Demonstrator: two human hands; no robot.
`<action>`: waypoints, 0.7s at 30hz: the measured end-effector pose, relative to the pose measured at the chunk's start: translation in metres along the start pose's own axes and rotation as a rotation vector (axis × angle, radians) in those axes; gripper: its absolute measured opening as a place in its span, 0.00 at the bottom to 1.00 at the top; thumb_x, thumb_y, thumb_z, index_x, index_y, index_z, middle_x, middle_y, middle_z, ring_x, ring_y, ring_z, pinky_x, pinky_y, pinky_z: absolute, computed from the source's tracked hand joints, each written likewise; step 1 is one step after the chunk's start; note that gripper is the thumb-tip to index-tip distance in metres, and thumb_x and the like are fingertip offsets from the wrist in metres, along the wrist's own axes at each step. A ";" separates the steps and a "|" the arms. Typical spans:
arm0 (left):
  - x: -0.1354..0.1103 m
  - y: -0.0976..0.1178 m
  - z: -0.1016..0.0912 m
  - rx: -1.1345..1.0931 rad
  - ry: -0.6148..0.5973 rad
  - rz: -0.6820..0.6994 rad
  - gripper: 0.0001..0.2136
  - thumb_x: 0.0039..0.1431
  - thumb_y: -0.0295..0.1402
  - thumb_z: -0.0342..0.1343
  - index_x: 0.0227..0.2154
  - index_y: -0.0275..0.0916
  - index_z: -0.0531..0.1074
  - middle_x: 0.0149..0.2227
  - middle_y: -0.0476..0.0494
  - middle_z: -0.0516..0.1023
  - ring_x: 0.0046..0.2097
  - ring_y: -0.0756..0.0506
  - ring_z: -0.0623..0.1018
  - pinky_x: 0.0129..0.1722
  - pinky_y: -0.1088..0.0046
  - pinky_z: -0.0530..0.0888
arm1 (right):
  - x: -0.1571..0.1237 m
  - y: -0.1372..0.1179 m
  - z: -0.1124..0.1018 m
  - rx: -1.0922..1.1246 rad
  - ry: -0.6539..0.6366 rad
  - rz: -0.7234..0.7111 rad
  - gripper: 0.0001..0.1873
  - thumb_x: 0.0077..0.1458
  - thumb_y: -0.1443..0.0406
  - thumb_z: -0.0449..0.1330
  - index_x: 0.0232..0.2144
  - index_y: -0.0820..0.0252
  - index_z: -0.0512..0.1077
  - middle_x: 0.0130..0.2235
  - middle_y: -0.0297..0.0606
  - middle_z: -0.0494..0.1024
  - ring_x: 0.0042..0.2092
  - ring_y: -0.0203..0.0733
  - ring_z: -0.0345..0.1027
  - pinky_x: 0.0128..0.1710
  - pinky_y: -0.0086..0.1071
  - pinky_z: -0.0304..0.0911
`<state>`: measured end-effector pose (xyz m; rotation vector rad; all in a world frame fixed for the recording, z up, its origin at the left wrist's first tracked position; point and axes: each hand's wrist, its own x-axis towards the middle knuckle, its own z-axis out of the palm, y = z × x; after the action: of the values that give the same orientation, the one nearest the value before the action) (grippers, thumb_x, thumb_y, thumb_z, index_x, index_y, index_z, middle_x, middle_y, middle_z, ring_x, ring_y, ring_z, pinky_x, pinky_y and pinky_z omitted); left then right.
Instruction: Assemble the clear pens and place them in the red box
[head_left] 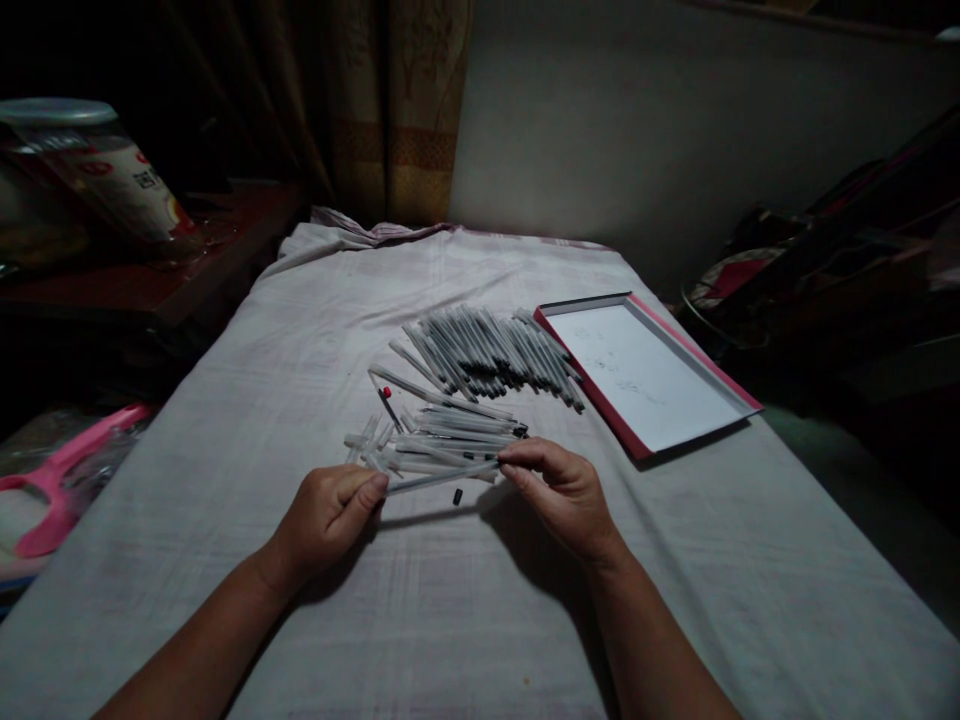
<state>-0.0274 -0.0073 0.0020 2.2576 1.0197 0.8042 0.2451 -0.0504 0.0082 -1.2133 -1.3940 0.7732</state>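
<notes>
Between my two hands a slim translucent pen barrel (442, 478) is held just above the cloth. My left hand (334, 510) pinches its left end between thumb and fingers. At the other end, my right hand (559, 490) is closed in a pinch, with a small dark tip at its fingertips. Right behind lies a loose pile of clear pen parts (450, 432), and a small black cap (457, 496) rests in front of it. Farther back, many pens with dark ends (480, 345) are laid side by side in a fan. A red-ended piece (387, 393) lies to the left.
A shallow red-edged box lid (652, 375) with a white inside sits at the right. Pale checked cloth (465, 620) covers the table. On a dark side table (187, 265) at the left stands a plastic jar (112, 180); below it is a pink plastic handle (56, 480).
</notes>
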 end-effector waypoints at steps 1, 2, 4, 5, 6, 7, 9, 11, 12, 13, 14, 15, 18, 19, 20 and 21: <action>0.000 -0.001 0.001 -0.063 -0.043 -0.071 0.25 0.68 0.42 0.41 0.15 0.39 0.62 0.15 0.51 0.64 0.19 0.52 0.66 0.20 0.77 0.63 | 0.000 0.001 0.000 0.006 -0.004 -0.011 0.05 0.50 0.69 0.64 0.29 0.56 0.80 0.31 0.38 0.82 0.35 0.42 0.76 0.38 0.34 0.71; 0.000 -0.002 0.001 -0.130 -0.088 -0.145 0.26 0.68 0.44 0.40 0.15 0.38 0.63 0.15 0.50 0.65 0.18 0.52 0.66 0.20 0.77 0.63 | 0.000 0.002 0.000 0.015 -0.007 -0.023 0.05 0.50 0.70 0.64 0.29 0.56 0.80 0.31 0.38 0.82 0.36 0.42 0.76 0.39 0.34 0.71; 0.001 -0.003 0.002 -0.243 -0.160 -0.282 0.28 0.66 0.49 0.40 0.15 0.38 0.64 0.14 0.51 0.64 0.18 0.52 0.66 0.20 0.78 0.63 | 0.000 0.004 0.000 0.040 -0.013 -0.043 0.05 0.50 0.70 0.64 0.28 0.56 0.79 0.31 0.38 0.82 0.37 0.42 0.76 0.40 0.35 0.70; 0.002 -0.004 0.002 -0.281 -0.180 -0.332 0.28 0.65 0.51 0.40 0.15 0.38 0.64 0.14 0.51 0.64 0.18 0.52 0.65 0.20 0.78 0.63 | 0.000 0.005 0.001 0.054 -0.012 -0.047 0.05 0.50 0.70 0.64 0.28 0.56 0.79 0.32 0.38 0.82 0.37 0.42 0.76 0.41 0.35 0.70; 0.002 -0.004 0.002 -0.302 -0.189 -0.363 0.28 0.64 0.52 0.41 0.15 0.38 0.65 0.14 0.51 0.63 0.18 0.52 0.65 0.19 0.78 0.63 | 0.000 0.007 0.001 0.063 -0.011 -0.037 0.04 0.50 0.69 0.64 0.28 0.56 0.79 0.32 0.38 0.82 0.38 0.42 0.76 0.41 0.35 0.70; 0.003 -0.004 0.002 -0.312 -0.189 -0.376 0.28 0.64 0.53 0.42 0.15 0.38 0.65 0.14 0.51 0.63 0.18 0.52 0.64 0.19 0.78 0.62 | 0.000 0.008 0.002 0.072 -0.008 -0.009 0.03 0.50 0.69 0.65 0.29 0.56 0.79 0.33 0.38 0.81 0.38 0.43 0.75 0.42 0.35 0.70; 0.004 -0.003 0.002 -0.307 -0.187 -0.371 0.28 0.63 0.53 0.43 0.16 0.37 0.66 0.15 0.51 0.64 0.18 0.52 0.64 0.19 0.78 0.62 | -0.001 0.010 0.004 0.102 -0.014 0.095 0.05 0.50 0.66 0.65 0.33 0.56 0.78 0.34 0.38 0.81 0.37 0.42 0.75 0.39 0.34 0.71; 0.004 -0.003 0.002 -0.281 -0.189 -0.343 0.27 0.63 0.51 0.43 0.17 0.37 0.66 0.16 0.50 0.65 0.20 0.52 0.65 0.20 0.78 0.63 | -0.001 0.010 0.006 0.143 -0.036 0.223 0.10 0.50 0.62 0.65 0.37 0.57 0.77 0.32 0.36 0.80 0.32 0.39 0.73 0.31 0.32 0.69; 0.004 -0.003 0.002 -0.261 -0.191 -0.325 0.26 0.63 0.51 0.43 0.17 0.37 0.65 0.16 0.50 0.65 0.20 0.52 0.66 0.21 0.78 0.63 | -0.001 0.011 0.007 0.156 -0.046 0.271 0.10 0.50 0.61 0.64 0.37 0.57 0.77 0.30 0.35 0.79 0.29 0.38 0.72 0.28 0.30 0.68; 0.004 -0.004 0.001 -0.238 -0.192 -0.308 0.26 0.63 0.50 0.43 0.17 0.37 0.65 0.16 0.50 0.65 0.21 0.52 0.66 0.22 0.78 0.63 | -0.001 0.011 0.007 0.159 -0.049 0.302 0.10 0.50 0.60 0.64 0.35 0.58 0.77 0.28 0.34 0.78 0.27 0.37 0.71 0.27 0.29 0.67; 0.004 -0.004 0.001 -0.217 -0.193 -0.292 0.25 0.64 0.49 0.42 0.17 0.37 0.65 0.16 0.51 0.65 0.21 0.52 0.66 0.22 0.78 0.63 | -0.001 0.010 0.008 0.155 -0.045 0.315 0.09 0.50 0.60 0.64 0.32 0.59 0.77 0.26 0.34 0.78 0.26 0.36 0.70 0.26 0.29 0.66; 0.004 -0.004 0.001 -0.198 -0.192 -0.279 0.25 0.64 0.48 0.42 0.17 0.37 0.64 0.17 0.51 0.64 0.21 0.52 0.65 0.22 0.78 0.63 | 0.000 0.010 0.008 0.148 -0.034 0.316 0.08 0.49 0.60 0.65 0.30 0.60 0.77 0.26 0.34 0.77 0.27 0.36 0.70 0.27 0.29 0.66; 0.005 -0.004 0.002 -0.167 -0.196 -0.267 0.24 0.63 0.47 0.42 0.16 0.38 0.62 0.16 0.52 0.61 0.20 0.52 0.64 0.22 0.78 0.62 | 0.001 0.009 0.006 0.136 0.002 0.287 0.07 0.47 0.62 0.66 0.28 0.60 0.78 0.27 0.35 0.79 0.28 0.37 0.71 0.30 0.30 0.67; 0.005 -0.003 0.002 -0.168 -0.203 -0.271 0.24 0.63 0.48 0.42 0.15 0.38 0.61 0.16 0.52 0.61 0.20 0.53 0.64 0.22 0.78 0.61 | 0.002 0.008 0.005 0.129 0.011 0.276 0.06 0.47 0.62 0.66 0.28 0.59 0.78 0.27 0.35 0.79 0.29 0.38 0.72 0.31 0.31 0.68; 0.006 -0.003 0.002 -0.174 -0.212 -0.283 0.25 0.63 0.48 0.42 0.15 0.38 0.61 0.16 0.52 0.61 0.20 0.52 0.64 0.22 0.78 0.61 | 0.002 0.007 0.005 0.118 0.018 0.262 0.06 0.47 0.63 0.66 0.28 0.59 0.79 0.28 0.36 0.80 0.30 0.39 0.73 0.32 0.31 0.68; 0.006 -0.002 0.002 -0.187 -0.222 -0.301 0.25 0.63 0.49 0.42 0.16 0.38 0.62 0.15 0.52 0.62 0.20 0.52 0.65 0.22 0.78 0.62 | 0.001 0.007 0.004 0.104 0.024 0.247 0.05 0.47 0.63 0.66 0.28 0.59 0.79 0.28 0.37 0.81 0.31 0.40 0.74 0.33 0.32 0.69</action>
<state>-0.0237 -0.0014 0.0011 1.9252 1.0944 0.4875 0.2430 -0.0465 0.0012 -1.3232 -1.1822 0.9865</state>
